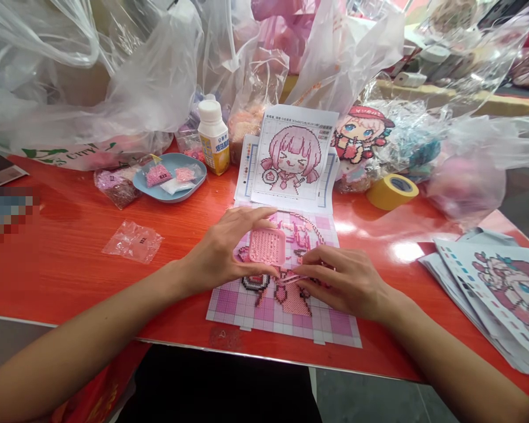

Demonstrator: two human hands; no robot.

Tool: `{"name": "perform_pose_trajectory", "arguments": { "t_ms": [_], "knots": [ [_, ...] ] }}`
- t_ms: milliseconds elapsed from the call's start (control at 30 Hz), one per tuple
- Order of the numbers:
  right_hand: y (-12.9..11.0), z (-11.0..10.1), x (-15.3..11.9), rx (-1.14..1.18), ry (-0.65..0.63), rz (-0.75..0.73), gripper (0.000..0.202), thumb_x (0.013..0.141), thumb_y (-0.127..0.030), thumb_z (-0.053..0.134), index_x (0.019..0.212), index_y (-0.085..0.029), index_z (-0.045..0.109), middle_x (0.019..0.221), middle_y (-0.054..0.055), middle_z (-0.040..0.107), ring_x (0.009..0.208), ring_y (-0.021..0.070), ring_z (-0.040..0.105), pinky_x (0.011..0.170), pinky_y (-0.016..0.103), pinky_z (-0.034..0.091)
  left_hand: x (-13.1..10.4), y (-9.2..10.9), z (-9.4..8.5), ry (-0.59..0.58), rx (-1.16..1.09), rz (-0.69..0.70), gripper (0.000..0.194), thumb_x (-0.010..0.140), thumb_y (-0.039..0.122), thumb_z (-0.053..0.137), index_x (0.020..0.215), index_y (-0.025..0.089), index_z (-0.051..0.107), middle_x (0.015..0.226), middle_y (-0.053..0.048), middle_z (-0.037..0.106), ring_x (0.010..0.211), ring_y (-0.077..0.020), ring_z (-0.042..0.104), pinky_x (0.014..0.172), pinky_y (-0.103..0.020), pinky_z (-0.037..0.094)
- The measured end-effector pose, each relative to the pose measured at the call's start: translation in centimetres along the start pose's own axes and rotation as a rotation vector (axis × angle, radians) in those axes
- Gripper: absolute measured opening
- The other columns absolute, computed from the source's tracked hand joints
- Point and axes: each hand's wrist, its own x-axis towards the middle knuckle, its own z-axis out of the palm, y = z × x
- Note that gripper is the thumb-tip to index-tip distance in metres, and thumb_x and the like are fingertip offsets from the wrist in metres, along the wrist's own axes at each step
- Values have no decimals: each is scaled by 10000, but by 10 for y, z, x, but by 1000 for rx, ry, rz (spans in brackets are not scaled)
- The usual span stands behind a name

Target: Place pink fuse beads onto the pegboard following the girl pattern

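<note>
My left hand (229, 249) grips a small pink tray (267, 247) from its left side, thumb below and fingers along the top. Pale pink beads lie in the tray. Close by on the right, my right hand (339, 276) pinches a thin pinkish tool (293, 278) near the tray's lower right corner. Beneath both hands lies a pink and white checked pegboard (229, 302) bearing a partly covered bead picture in pink and dark beads. Behind it stands a printed chart (291, 158) of a pink-haired cartoon figure.
A blue plate (170, 192) with bead bags, a white-capped bottle (214, 138) and yellow tape (392, 192) stand behind. An opened clear bag (132, 241) lies left, printed sheets (489, 294) right. Plastic bags (154, 76) crowd the back.
</note>
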Motion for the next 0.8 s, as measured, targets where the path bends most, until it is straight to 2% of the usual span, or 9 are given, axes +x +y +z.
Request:
{"name": "perform_pose_trajectory", "arguments": {
  "t_ms": [167, 300, 500, 633, 800],
  "knots": [
    [0, -1, 0, 10, 36, 0, 112, 873, -237, 615, 966, -175, 625, 835, 20, 611, 654, 81, 559, 517, 206, 426, 0, -1, 1, -11, -12, -8, 801, 714, 437, 756, 1371, 201, 363, 1245, -130, 622, 1201, -259, 584, 1044, -444, 444],
    [-1, -5, 3, 58, 164, 29, 136, 850, -188, 632, 983, -161, 630, 832, 25, 602, 666, 81, 573, 533, 202, 459, 0, -1, 2, -22, -15, 0, 825, 694, 443, 765, 1367, 182, 365, 1191, -121, 661, 1237, -262, 551, 1070, -452, 414],
    [-4, -5, 6, -62, 355, 116, 245, 824, -124, 649, 1050, -214, 623, 823, 7, 584, 664, 87, 582, 537, 209, 489, -2, 1, 5, -40, -12, 24, 841, 695, 385, 785, 1382, 187, 342, 1150, -93, 687, 1223, -240, 553, 1096, -460, 378],
    [-4, -3, 7, -122, 370, 136, 267, 815, -115, 661, 1060, -216, 625, 812, 2, 584, 642, 81, 568, 528, 206, 474, -3, 2, 7, -55, 13, 43, 871, 690, 367, 796, 1394, 181, 319, 1128, -72, 696, 1219, -222, 555, 1125, -450, 346],
    [-5, -1, 7, -155, 352, 146, 191, 822, -128, 656, 996, -207, 643, 803, -4, 594, 625, 68, 564, 525, 195, 453, -4, 3, 8, -52, 38, 69, 839, 719, 376, 773, 1395, 178, 318, 1119, -66, 698, 1197, -217, 568, 1120, -452, 359]
  ]
}}
